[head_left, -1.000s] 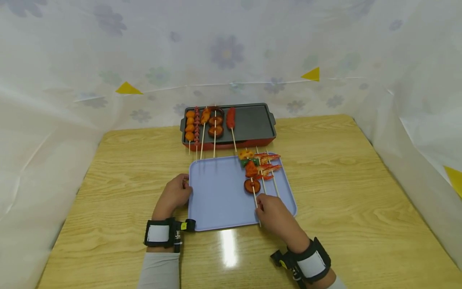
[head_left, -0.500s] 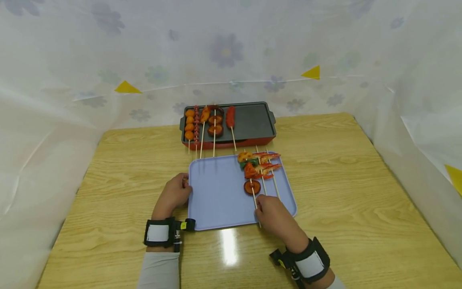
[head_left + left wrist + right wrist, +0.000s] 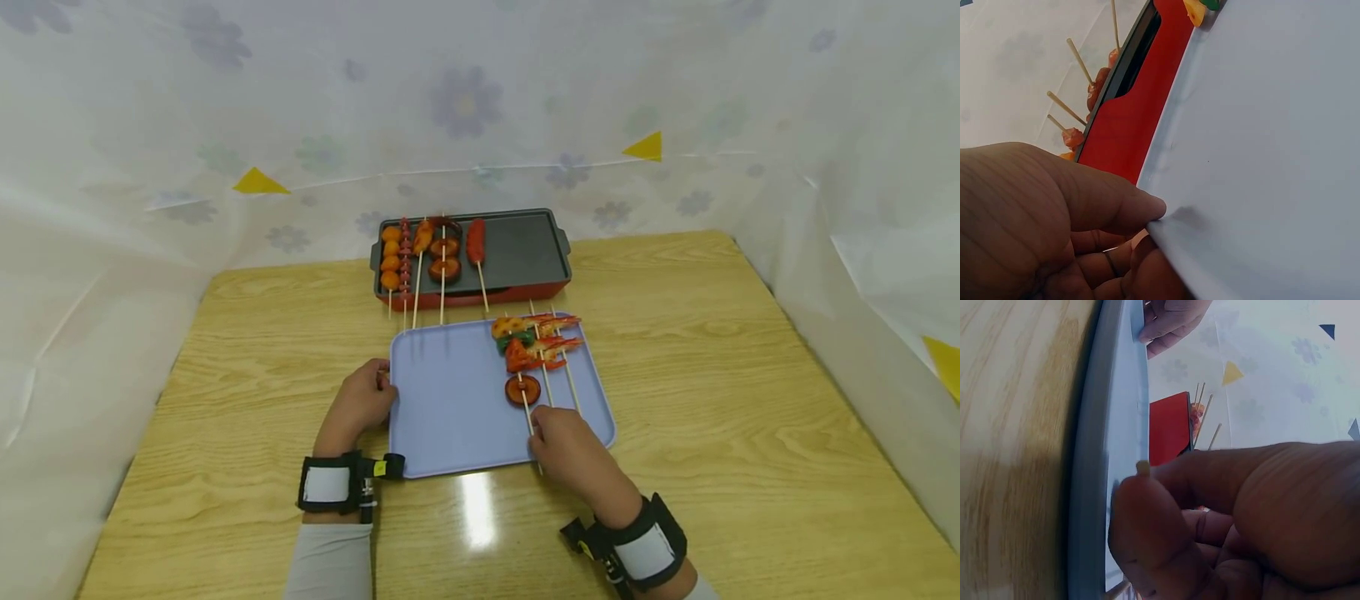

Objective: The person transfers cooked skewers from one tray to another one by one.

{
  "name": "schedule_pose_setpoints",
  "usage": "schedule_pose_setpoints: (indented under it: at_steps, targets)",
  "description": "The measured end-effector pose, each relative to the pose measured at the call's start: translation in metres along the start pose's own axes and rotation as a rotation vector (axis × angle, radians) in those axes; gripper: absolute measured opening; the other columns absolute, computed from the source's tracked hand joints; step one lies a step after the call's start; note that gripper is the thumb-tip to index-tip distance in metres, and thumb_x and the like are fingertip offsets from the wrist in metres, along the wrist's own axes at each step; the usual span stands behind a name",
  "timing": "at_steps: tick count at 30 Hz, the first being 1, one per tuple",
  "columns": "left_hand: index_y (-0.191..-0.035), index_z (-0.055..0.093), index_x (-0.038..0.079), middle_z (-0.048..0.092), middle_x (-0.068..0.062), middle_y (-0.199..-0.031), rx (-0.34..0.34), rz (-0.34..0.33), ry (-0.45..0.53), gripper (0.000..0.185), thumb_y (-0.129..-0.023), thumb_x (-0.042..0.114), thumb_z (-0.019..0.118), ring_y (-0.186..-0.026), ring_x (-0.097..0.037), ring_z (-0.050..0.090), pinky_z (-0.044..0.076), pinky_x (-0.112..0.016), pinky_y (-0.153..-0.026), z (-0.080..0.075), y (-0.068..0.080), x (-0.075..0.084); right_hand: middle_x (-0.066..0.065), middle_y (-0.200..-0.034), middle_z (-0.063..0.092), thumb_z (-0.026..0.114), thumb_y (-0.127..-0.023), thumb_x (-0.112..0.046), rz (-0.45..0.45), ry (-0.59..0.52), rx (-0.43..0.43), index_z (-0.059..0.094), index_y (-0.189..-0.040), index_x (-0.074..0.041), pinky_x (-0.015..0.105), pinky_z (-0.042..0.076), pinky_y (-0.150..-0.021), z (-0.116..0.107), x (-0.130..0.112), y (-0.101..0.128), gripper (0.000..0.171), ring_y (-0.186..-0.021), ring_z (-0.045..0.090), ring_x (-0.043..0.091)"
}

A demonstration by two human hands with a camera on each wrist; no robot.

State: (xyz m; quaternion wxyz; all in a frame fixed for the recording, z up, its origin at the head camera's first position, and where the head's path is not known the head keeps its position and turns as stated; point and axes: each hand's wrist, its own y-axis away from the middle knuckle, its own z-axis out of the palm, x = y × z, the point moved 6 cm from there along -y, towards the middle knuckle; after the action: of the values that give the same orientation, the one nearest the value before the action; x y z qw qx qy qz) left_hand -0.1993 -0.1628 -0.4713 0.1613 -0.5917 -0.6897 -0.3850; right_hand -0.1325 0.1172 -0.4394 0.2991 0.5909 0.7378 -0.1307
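Note:
My left hand pinches the left rim of a pale blue tray; the left wrist view shows the thumb over the rim and fingers beneath. My right hand pinches the stick of a mixed skewer, near the tray's front edge. On that skewer are a mushroom slice, an orange-red piece, a green piece and a yellow piece. In the right wrist view the stick's end pokes out beyond the fingertips. Shrimp skewers lie just right of it on the tray, partly overlapped by it.
Behind the tray stands a red grill with a dark plate. Its left half bears several skewers, among them orange balls, mushroom slices and a sausage, sticks pointing forward. The wooden table meets a flowered white curtain behind.
The mixed skewer in my right hand has shifted slightly toward the tray's front edge. My left hand stays on the rim, and the whole view has drifted a little.

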Motion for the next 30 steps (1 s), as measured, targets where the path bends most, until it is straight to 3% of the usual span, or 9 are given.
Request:
schedule_pose_setpoints:
  at_steps: [3, 6, 10, 13, 14, 16, 18, 20, 30]
  targets:
    - [-0.139, 0.048, -0.003, 0.055, -0.011, -0.095, 0.002, 0.005, -0.005, 0.049, -0.091, 0.009, 0.05, -0.075, -0.021, 0.053, 0.043, -0.031, -0.059, 0.0, 0.0, -0.001, -0.003, -0.06, 0.047, 0.069, -0.085, -0.003, 0.016, -0.004, 0.008, 0.062, -0.083, -0.004, 0.029, 0.038, -0.053, -0.003, 0.002, 0.001, 0.007, -0.057, 0.045, 0.013]
    - [-0.138, 0.048, -0.004, 0.055, -0.01, -0.094, 0.003, 0.014, -0.011, 0.049, -0.091, 0.008, 0.05, -0.074, -0.021, 0.053, 0.042, -0.031, -0.059, -0.001, -0.001, 0.0, -0.003, -0.064, 0.051, 0.073, -0.085, -0.009, 0.006, -0.005, 0.044, 0.065, -0.09, -0.003, 0.03, 0.041, -0.056, -0.008, 0.004, 0.0, 0.011, -0.059, 0.047, 0.012]
    - [-0.139, 0.047, -0.004, 0.055, -0.01, -0.094, 0.006, 0.019, -0.028, 0.049, -0.091, 0.008, 0.05, -0.075, -0.021, 0.053, 0.042, -0.031, -0.059, -0.001, -0.001, 0.001, 0.002, -0.081, 0.062, 0.075, -0.087, -0.013, -0.115, 0.047, 0.146, 0.067, -0.098, -0.003, 0.034, 0.048, -0.063, -0.016, 0.0, 0.0, 0.017, -0.07, 0.057, 0.015]
    - [-0.139, 0.047, -0.004, 0.055, -0.011, -0.095, 0.007, 0.017, -0.035, 0.049, -0.092, 0.009, 0.05, -0.076, -0.021, 0.053, 0.043, -0.031, -0.06, -0.001, -0.002, 0.0, 0.012, -0.108, 0.067, 0.075, -0.087, -0.017, -0.23, 0.117, 0.215, 0.068, -0.112, -0.001, 0.043, 0.052, -0.082, -0.021, -0.006, 0.001, 0.03, -0.097, 0.065, 0.025]
    - [-0.139, 0.047, -0.004, 0.055, -0.011, -0.095, 0.005, 0.015, -0.033, 0.049, -0.092, 0.009, 0.05, -0.076, -0.021, 0.053, 0.043, -0.031, -0.059, -0.001, -0.002, 0.0, 0.016, -0.12, 0.064, 0.075, -0.088, -0.021, -0.252, 0.151, 0.22, 0.067, -0.118, -0.001, 0.047, 0.05, -0.09, -0.022, -0.008, 0.002, 0.036, -0.11, 0.062, 0.03]
    - [-0.139, 0.047, -0.004, 0.055, -0.011, -0.096, 0.005, 0.013, -0.028, 0.049, -0.092, 0.009, 0.05, -0.076, -0.021, 0.053, 0.043, -0.031, -0.059, -0.001, -0.002, -0.001, 0.02, -0.143, 0.049, 0.075, -0.089, -0.03, -0.277, 0.232, 0.213, 0.06, -0.133, -0.003, 0.058, 0.037, -0.104, -0.022, -0.01, 0.001, 0.053, -0.135, 0.043, 0.036]
    - [-0.139, 0.047, -0.004, 0.055, -0.011, -0.096, 0.004, 0.016, -0.028, 0.049, -0.092, 0.009, 0.05, -0.076, -0.021, 0.054, 0.043, -0.031, -0.059, -0.001, -0.002, -0.001, 0.021, -0.157, 0.028, 0.073, -0.089, -0.038, -0.272, 0.305, 0.183, 0.049, -0.146, -0.006, 0.065, 0.023, -0.109, -0.021, -0.011, 0.0, 0.069, -0.147, 0.019, 0.039]
    - [-0.139, 0.047, -0.004, 0.055, -0.011, -0.096, 0.004, 0.016, -0.029, 0.049, -0.092, 0.009, 0.05, -0.076, -0.022, 0.054, 0.043, -0.032, -0.059, -0.001, -0.002, -0.001, 0.02, -0.162, 0.014, 0.071, -0.089, -0.045, -0.255, 0.377, 0.158, 0.04, -0.152, -0.01, 0.068, 0.016, -0.109, -0.02, -0.012, -0.001, 0.079, -0.149, 0.004, 0.04]
    - [-0.14, 0.046, -0.004, 0.056, -0.011, -0.097, 0.005, 0.004, -0.02, 0.05, -0.092, 0.009, 0.051, -0.078, -0.022, 0.054, 0.043, -0.031, -0.06, -0.001, -0.001, -0.001, 0.021, -0.161, 0.015, 0.07, -0.089, -0.047, -0.246, 0.455, 0.179, 0.035, -0.154, -0.009, 0.066, 0.022, -0.109, -0.026, -0.015, -0.006, 0.083, -0.148, 0.007, 0.042]
